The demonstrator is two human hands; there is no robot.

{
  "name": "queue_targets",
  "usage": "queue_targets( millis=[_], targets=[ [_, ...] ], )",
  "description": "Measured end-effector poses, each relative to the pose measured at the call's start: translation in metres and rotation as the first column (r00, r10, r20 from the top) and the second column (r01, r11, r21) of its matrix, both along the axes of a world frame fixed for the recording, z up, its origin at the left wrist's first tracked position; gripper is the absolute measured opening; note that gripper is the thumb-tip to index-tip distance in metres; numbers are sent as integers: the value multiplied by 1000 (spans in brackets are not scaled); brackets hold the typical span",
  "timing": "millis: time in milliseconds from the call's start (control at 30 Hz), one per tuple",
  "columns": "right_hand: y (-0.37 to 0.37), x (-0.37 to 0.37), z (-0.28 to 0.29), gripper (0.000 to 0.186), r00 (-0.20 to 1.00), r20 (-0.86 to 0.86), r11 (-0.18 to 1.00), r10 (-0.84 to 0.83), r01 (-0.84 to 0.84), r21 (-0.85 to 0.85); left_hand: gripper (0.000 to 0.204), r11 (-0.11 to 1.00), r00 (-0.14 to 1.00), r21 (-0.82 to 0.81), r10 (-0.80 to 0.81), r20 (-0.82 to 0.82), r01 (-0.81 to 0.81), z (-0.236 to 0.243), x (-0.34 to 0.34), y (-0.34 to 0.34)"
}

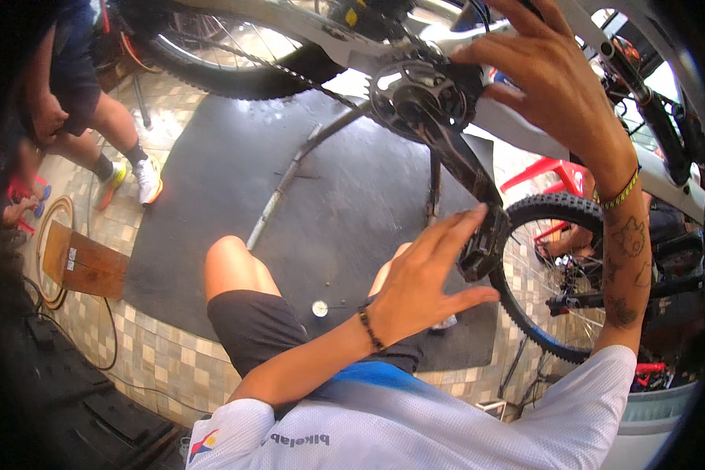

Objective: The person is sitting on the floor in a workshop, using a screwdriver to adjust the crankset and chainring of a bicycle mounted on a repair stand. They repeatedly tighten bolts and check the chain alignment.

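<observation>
The person's left hand [415, 288] is held out flat, fingers straight and thumb spread wide, right at the pedal [482, 249]. The fingertips come up to the pedal's left side and the thumb reaches below its near end; from here I can't tell whether they touch it. The pedal sits at the near end of the crank [466, 166], which slants down from the chainring [403, 88] on the far side of the mat.

Farther off and to the right, the right hand [552, 90] is up by the chainring and the pale frame [517, 131], its fingers bent. What those fingers may have hold of is hidden from me, so I can't say how firm the grip is.

A chain [270, 70] runs off to the far left from the chainring, past a dark tyre [235, 84]. Under it all lies the black mat [352, 196], with a bent metal bar [274, 200] standing over it. To the right, beyond the pedal, there's a knobby tyre [556, 205], and a red chair [554, 168] behind that. Over on the left, a wooden board [94, 265] lies by the mat's edge, and another person's white shoe [148, 182] is planted farther back on the tiles.
</observation>
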State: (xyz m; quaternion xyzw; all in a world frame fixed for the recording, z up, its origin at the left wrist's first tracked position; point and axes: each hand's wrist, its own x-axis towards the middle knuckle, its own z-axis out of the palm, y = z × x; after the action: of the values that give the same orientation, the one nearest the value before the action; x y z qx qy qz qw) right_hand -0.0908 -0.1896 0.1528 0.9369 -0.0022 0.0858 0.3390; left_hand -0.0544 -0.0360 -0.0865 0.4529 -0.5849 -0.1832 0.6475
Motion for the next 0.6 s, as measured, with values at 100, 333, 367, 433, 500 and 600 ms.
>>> queue_targets(
  millis=[100, 333, 367, 433, 500, 600],
  targets=[
    [-20, -1, -1, 48, 978, 87, 982, 189, -185, -48, 58, 978, 977, -63, 193, -87, -199, -4, 44, 14],
    [-16, -44, -28, 48, 986, 159, 944, -46, -9, 329, 18, 828, 827, -208, 550, 121, -520, 90, 222, 92],
    [-15, -42, -34, 50, 983, 159, 913, -89, 17, 408, 16, 767, 767, -262, 629, 128, -585, 102, 238, 115],
    [-13, -32, -38, 53, 971, 138, 829, -196, 89, 553, 16, 711, 714, -161, 698, 51, -684, 123, 259, 170],
    [-15, -35, -32, 57, 944, 107, 736, -313, 170, 655, 18, 645, 642, -2, 759, -107, -764, 139, 257, 212],
    [-12, -31, -27, 64, 922, 52, 625, -384, 218, 749, 20, 495, 395, 271, 850, -349, -826, 149, 225, 275]
  ],
)
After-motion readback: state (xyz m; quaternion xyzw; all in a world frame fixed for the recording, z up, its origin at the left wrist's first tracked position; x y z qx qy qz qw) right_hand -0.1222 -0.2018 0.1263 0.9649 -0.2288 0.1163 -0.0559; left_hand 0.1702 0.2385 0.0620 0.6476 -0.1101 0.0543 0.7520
